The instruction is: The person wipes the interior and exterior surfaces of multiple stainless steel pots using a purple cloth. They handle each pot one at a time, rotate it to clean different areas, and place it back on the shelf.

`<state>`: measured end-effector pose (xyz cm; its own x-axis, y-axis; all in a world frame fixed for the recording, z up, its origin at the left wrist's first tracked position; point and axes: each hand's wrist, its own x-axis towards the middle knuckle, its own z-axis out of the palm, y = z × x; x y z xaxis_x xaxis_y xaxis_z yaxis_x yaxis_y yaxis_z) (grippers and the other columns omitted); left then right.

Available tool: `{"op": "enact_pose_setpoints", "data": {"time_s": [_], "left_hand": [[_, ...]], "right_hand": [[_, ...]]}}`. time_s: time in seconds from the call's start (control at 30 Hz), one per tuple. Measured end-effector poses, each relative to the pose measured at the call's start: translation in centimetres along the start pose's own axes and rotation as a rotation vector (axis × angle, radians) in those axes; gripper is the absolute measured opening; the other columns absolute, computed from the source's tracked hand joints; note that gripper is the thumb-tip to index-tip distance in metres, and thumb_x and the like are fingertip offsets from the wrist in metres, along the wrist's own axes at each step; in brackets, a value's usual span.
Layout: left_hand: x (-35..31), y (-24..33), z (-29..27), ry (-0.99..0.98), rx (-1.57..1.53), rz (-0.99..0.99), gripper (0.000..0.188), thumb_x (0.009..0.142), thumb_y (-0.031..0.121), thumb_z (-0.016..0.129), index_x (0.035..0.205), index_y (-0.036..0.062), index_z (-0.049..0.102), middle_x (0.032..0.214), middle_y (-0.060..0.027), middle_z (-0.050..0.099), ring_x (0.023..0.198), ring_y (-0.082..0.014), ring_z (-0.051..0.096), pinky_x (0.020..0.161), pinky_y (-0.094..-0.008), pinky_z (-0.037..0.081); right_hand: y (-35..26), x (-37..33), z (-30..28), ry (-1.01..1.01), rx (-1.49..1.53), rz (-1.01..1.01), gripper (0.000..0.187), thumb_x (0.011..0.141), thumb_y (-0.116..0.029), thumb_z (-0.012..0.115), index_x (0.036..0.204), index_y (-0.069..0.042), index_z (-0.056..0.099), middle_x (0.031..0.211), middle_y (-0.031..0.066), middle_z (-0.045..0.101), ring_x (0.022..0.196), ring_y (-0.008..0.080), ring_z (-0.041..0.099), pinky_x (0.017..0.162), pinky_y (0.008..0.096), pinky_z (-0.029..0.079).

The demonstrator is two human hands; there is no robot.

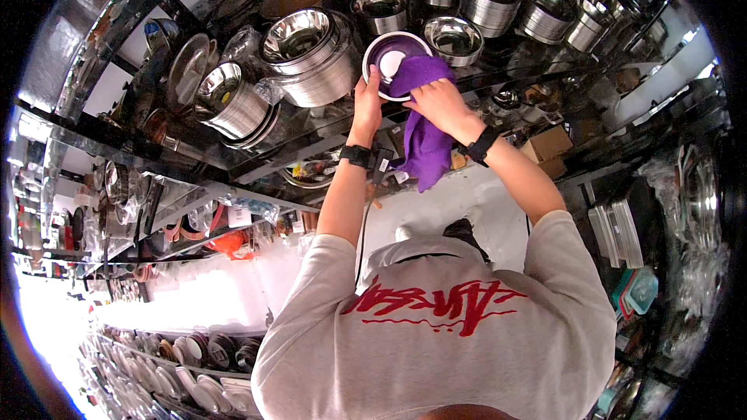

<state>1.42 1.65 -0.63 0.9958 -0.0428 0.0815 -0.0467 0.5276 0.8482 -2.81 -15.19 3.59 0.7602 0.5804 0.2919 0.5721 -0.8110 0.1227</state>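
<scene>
My left hand [369, 101] grips a shiny metal bowl [377, 58] by its left rim, thumb over the edge, holding it in front of the shelf. The bowl's inside mirrors purple and faces up toward me. In my right hand [443, 105] is a purple cloth [429, 148], bunched against the bowl's right inner side and rim. The rest of the cloth hangs below that hand. Just right of the held bowl a similar metal bowl [454, 40] sits on the shelf, and a tall stack of bowls [315, 82] stands to the left.
More stacked metal bowls [490, 4] line the shelf behind. A leaning bowl stack [229, 101] and a round lid [191, 74] stand farther left. The dark shelf edge [296, 144] runs below. Cardboard boxes [545, 144] sit lower right, and plates [194, 385] fill racks lower left.
</scene>
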Motion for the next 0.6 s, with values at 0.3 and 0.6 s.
{"op": "enact_pose_setpoints", "data": {"time_s": [0.3,0.6], "left_hand": [[0.2,-0.3,-0.6,0.02,-0.008,-0.044,0.037,0.096,0.032,0.052,0.117,0.0005,0.054,0.105,-0.007,0.061,0.09,-0.0137,0.059,0.073,-0.0289,0.05],[-0.8,0.6,1.0,-0.061,0.099,-0.04,0.049,0.094,0.027,0.056,0.132,0.001,0.042,0.12,-0.0065,0.054,0.103,-0.0138,0.055,0.085,-0.0255,0.045]], "right_hand": [[0.7,-1.0,0.3,0.175,0.159,-0.301,0.02,0.078,-0.026,0.065,0.083,-0.007,0.059,0.07,0.0088,0.063,0.07,0.0262,0.064,0.064,0.0387,0.051],[1.5,-1.6,-0.3,0.493,0.068,-0.241,0.02,0.08,-0.011,0.059,0.098,-0.004,0.06,0.085,0.0061,0.062,0.083,0.0221,0.059,0.076,0.0347,0.045]]}}
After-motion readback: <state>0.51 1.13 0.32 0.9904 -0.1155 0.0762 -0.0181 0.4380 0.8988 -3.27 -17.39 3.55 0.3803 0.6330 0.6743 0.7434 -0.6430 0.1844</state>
